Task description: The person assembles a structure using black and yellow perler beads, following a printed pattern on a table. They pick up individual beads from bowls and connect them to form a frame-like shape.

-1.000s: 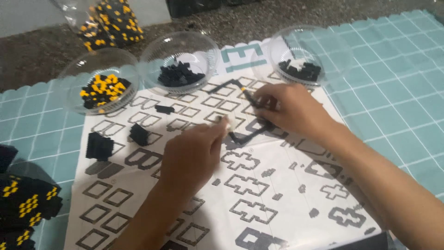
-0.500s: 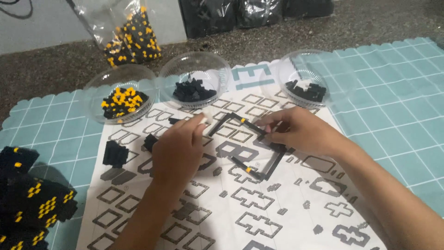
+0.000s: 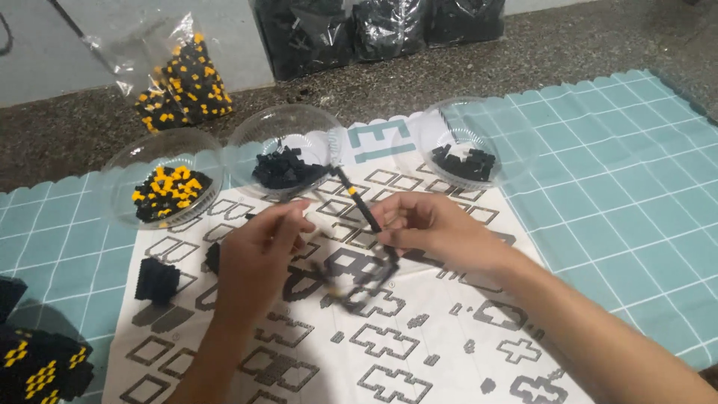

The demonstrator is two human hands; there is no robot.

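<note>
Three clear bowls sit across the upper middle of the frame: the left bowl (image 3: pixel 161 187) holds yellow-and-black pieces, the middle bowl (image 3: pixel 284 153) and the right bowl (image 3: pixel 467 146) black ones. Below them, on the printed sheet (image 3: pixel 419 352), the left hand (image 3: pixel 258 251) curls closed, perhaps pinching something small. The right hand (image 3: pixel 434 228) grips one thin black strip (image 3: pixel 366 217), blurred, at frame centre.

Lighting even, moderately bright, overhead; soft shadows beneath both hands, glare spots on clear plastic bowls (image 3: pixel 278 127) and bag (image 3: pixel 149 52), motion blur on left hand (image 3: pixel 258 251) and held black strip (image 3: pixel 366 224), edges slightly soft.
</note>
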